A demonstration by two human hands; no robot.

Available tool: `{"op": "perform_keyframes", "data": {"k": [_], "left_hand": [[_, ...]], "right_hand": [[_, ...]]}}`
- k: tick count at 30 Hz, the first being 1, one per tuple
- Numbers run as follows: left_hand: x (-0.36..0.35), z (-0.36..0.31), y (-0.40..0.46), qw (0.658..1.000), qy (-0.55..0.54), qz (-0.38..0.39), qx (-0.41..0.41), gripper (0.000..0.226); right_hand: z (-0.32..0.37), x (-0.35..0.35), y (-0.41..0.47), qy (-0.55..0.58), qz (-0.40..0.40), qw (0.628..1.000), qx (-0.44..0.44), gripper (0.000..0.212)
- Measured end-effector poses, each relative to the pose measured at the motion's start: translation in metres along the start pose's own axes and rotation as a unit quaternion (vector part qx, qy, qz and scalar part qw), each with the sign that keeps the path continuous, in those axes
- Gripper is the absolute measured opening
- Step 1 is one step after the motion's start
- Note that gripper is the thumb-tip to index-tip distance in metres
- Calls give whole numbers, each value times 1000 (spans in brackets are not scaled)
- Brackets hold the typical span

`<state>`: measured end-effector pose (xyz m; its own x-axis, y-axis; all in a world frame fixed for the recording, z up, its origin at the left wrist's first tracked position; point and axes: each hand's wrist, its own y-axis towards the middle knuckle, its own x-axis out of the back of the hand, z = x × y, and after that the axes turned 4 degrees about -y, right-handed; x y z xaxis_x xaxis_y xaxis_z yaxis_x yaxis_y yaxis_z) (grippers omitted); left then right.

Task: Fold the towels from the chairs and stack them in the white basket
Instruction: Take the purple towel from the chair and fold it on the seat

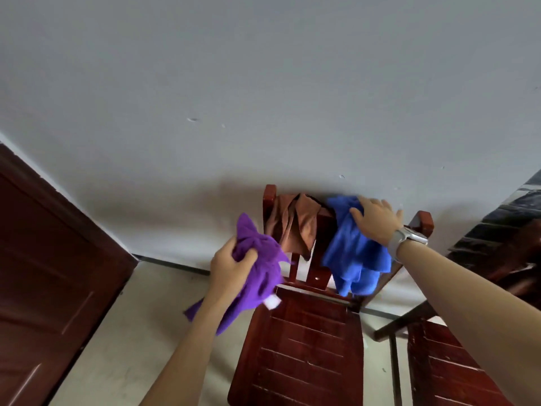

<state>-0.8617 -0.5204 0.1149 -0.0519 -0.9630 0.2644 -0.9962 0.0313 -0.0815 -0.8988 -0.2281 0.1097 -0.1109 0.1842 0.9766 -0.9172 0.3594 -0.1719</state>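
While three towels show, left hand (231, 266) grips purple towel (257, 276); right hand (377, 219) rests flat on blue towel (351, 253).

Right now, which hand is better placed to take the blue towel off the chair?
Right. The right hand already rests on the blue towel draped over the chair back; the left hand grips the purple towel.

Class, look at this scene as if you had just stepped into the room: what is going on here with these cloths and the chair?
A person is gathering towels off a wooden chair. The left hand grips a bunched purple towel, already lifted clear of the chair. The right hand rests on a blue towel that hangs over the chair's backrest. A brown towel is draped over the backrest beside the blue one, untouched. Nothing is folded yet, and no basket is in view.
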Motion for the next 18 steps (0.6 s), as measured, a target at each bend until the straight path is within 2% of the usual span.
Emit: {"op": "perform_keyframes", "data": {"k": [2,4,5,6,7,8,10,11,12,13,15,16,18], "left_hand": [[-10,-5,-3,998,30,48,-21,11],[-15,-9,-4,996,40,68,-29,11],[-16,-10,-4,996,38,72,-32,10],[-16,-12,-5,996,30,78,-34,9],[-17,-15,-7,995,14,85,-40,8],[-17,-20,-10,994,-5,97,-47,9],[-19,-28,-16,989,-49,128,-57,15],[-20,-30,-19,986,-68,139,-59,16],[-23,-35,-22,984,-83,143,-62,17],[-26,-38,-25,984,-93,137,-69,16],[-35,-42,-30,987,-105,98,-72,17],[-39,-40,-31,990,-112,66,-59,31],[-48,-27,-31,995,-94,16,24,59]], "right_hand": [[3,-2,-7,-22,-19,1000,8,51],[10,-3,-24,2,-124,991,58,51],[13,-5,-33,47,-186,975,108,50],[16,-8,-45,107,-216,956,165,50],[20,-13,-60,177,-187,941,218,52],[25,-17,-77,243,-116,926,266,57],[36,-27,-105,338,64,888,306,73],[40,-35,-114,370,119,868,309,77],[42,-41,-120,398,140,854,304,72],[43,-45,-125,425,130,849,286,58],[41,-45,-134,475,56,849,223,27],[37,-42,-138,493,24,849,189,19],[23,-39,-145,524,-16,842,125,11]]}}
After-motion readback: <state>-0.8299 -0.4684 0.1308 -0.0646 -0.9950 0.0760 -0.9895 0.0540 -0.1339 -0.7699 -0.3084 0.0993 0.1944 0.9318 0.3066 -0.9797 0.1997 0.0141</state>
